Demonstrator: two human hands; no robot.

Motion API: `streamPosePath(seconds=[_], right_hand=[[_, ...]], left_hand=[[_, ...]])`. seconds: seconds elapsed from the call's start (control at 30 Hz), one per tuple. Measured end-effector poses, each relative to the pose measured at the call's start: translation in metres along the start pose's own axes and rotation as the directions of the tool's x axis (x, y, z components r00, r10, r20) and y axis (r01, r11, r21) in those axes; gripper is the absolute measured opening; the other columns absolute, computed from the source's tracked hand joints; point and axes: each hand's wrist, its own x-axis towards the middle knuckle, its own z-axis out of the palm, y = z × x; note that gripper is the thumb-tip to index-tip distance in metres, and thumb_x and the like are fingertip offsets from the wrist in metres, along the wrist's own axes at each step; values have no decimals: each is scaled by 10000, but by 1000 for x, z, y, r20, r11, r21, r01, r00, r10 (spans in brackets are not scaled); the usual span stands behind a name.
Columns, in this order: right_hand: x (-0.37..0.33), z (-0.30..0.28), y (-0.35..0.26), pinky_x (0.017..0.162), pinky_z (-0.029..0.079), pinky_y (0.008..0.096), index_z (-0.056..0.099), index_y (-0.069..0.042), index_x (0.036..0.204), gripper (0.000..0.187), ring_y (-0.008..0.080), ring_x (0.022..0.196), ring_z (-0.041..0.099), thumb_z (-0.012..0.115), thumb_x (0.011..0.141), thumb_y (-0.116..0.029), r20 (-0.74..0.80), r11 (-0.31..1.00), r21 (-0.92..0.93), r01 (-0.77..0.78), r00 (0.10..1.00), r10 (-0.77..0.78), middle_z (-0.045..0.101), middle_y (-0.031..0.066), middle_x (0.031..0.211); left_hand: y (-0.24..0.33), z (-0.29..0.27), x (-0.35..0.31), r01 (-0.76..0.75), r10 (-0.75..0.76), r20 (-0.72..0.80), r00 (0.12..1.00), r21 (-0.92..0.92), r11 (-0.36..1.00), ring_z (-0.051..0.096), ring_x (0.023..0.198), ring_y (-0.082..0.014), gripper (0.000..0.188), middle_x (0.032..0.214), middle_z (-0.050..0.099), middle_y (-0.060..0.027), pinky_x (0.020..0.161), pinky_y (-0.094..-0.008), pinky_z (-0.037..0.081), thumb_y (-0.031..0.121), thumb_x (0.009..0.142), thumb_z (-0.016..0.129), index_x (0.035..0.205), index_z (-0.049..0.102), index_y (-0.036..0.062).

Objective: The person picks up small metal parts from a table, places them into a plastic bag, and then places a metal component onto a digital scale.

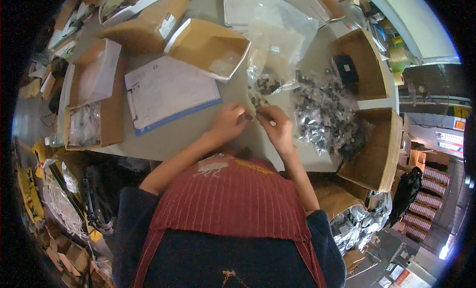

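Observation:
My left hand [229,123] is closed at the near part of the table, its fingertips pinching a small dark part [247,117]. Close beside it, my right hand [276,128] is also closed, thumb and fingers pressed together; what they hold is too small to make out. Just beyond my fingers lie small dark pieces [267,85] at the mouth of a large clear plastic bag [282,37]. Right of my right hand spreads a heap of small clear bags with dark parts inside [327,112].
A blue clipboard with paper [171,89] lies to the left, an open shallow carton [208,47] behind it. Another open carton [94,89] stands at the far left. Open cardboard boxes [374,149] line the right edge, one holding a dark item [345,69].

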Motion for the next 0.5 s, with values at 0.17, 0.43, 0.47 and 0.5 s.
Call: streamPosePath(seconds=[0.17,0.43,0.47,0.5], right_hand=[[2,-4,-3,710,531,311,696,-29,1082,242,214,803,681,681,846,23,42,992,-58,114,993,-111,674,120,1051],[25,-2,39,712,552,401,677,-37,1064,277,327,819,681,659,796,31,-35,838,-533,120,986,-164,663,154,998],[25,3,52,712,552,401,677,-37,1064,277,327,819,681,659,796,31,-34,838,-531,124,985,-167,663,154,998],[24,6,63,711,554,390,682,-38,1071,281,314,821,687,674,797,25,-18,831,-543,118,988,-153,668,153,995]], left_hand=[[-7,8,0,-96,96,-79,992,8,995,597,992,-382,263,1016,637,-169,839,-459,490,125,776,731,1027,681,65],[-2,4,2,-86,85,-63,994,-10,996,588,928,-360,240,959,620,-146,794,-438,484,111,770,737,1000,670,94],[-2,2,1,-80,79,-59,995,-9,997,590,926,-358,237,954,619,-144,790,-438,484,115,773,735,1000,671,98],[-1,2,1,-77,76,-51,996,-10,997,591,924,-356,234,950,617,-141,787,-439,484,118,776,732,1001,671,102]])
